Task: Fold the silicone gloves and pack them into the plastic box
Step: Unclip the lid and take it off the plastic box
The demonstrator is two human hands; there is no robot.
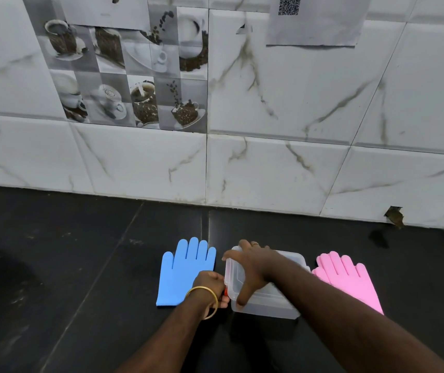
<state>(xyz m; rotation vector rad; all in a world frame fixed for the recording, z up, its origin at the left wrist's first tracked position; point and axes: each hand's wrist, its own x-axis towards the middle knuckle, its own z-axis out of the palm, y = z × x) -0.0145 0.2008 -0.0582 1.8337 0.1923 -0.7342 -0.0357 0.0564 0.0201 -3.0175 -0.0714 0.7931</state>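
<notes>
While my right hand (253, 267) lies spread over the lid of the clear plastic box (266, 305), thumb hooked down its near side and fingers (245, 244) wide across the top, my left hand (211, 288) curls tight against the box's left end, where an orange clasp (226, 292) peeks out. The box sits on the dark surface (80, 265) between the two gloves, both lying flat and unfolded: the blue glove (185, 267) just left of it, the pink glove (347, 278) just right.
</notes>
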